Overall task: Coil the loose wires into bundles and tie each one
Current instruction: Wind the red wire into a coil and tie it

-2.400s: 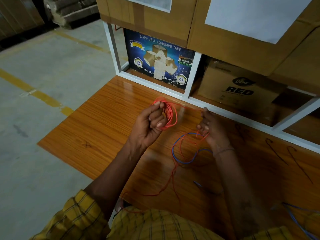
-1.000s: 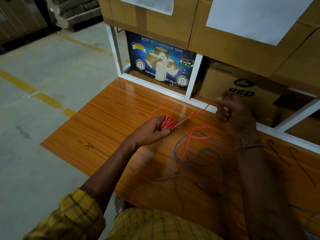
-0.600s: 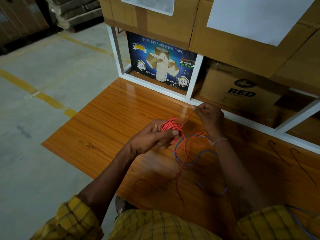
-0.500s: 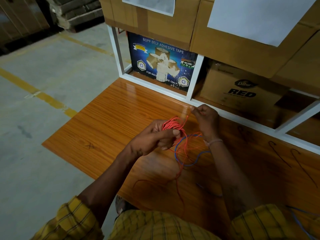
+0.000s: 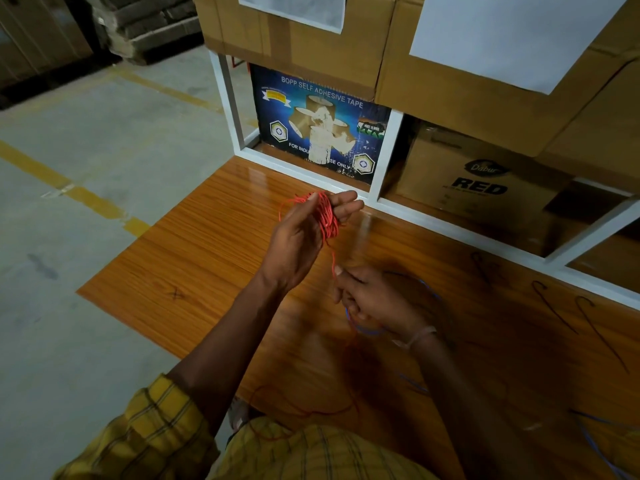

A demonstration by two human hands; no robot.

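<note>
Looking down past your yellow checked shirt (image 5: 311, 455), you had a loose run of the red wire (image 5: 327, 220) trailing across the near edge of the wooden table (image 5: 194, 258), dim against the grain. A blue wire (image 5: 367, 330) curved out from under your right wrist, and more blue strands lay at the lower right corner, partly lost in shadow.

Your right hand (image 5: 374, 299) sat low over the table, a thin band on its wrist. Its fingers were curled in, and a single red strand rose from beside its fingertips toward the bundle above. It looked pinched on that strand, but the actual contact was too dark to confirm, so the grip could not be told for certain.

Your left hand (image 5: 304, 233) was raised above the table, farther out, palm turned toward you. The red wire was wound in many turns around its extended fingers, forming a tight coil; the thumb pressed against the near side of the coil, holding it in place. One thin loop stood loose off the coil's left side.

Two dark curved marks or hooks (image 5: 568, 313) lay on the table to the right; which, you could not tell.

Beyond the table stood a white-framed rack (image 5: 298, 173). Its lower bays held a blue adhesive tape carton (image 5: 322, 126) and a brown carton printed RED (image 5: 481, 178). Larger cardboard boxes (image 5: 311, 46) with white sheets sat above. Grey floor with yellow lines (image 5: 86, 199) spread left.
</note>
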